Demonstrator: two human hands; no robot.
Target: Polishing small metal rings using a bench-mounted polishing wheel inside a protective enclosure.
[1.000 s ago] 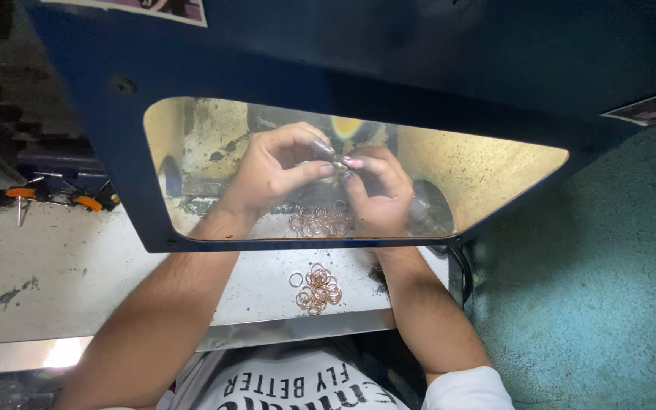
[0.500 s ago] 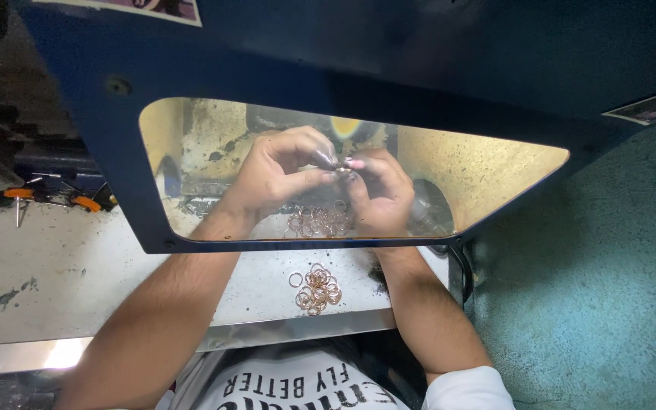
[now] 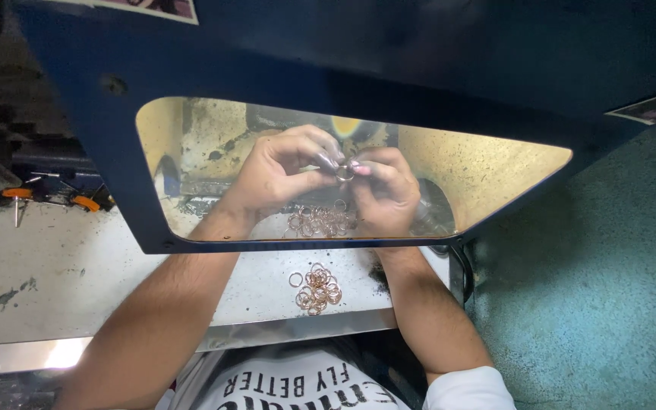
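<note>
Behind the clear window (image 3: 487, 171) of a blue guard (image 3: 389, 61), the left hand (image 3: 279, 171) and the right hand (image 3: 385, 190) meet, each pinching the same small ring (image 3: 345, 173) between fingertips. More rings (image 3: 322, 222) lie just below the hands (seen through the window), and another pile (image 3: 316, 288) sits on the worn bench (image 3: 62, 273) nearer the person.

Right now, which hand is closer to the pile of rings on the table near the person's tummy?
Left, but only just. The left hand and the right hand are both up behind the window, pinching one ring, well above the pile of rings.
</note>
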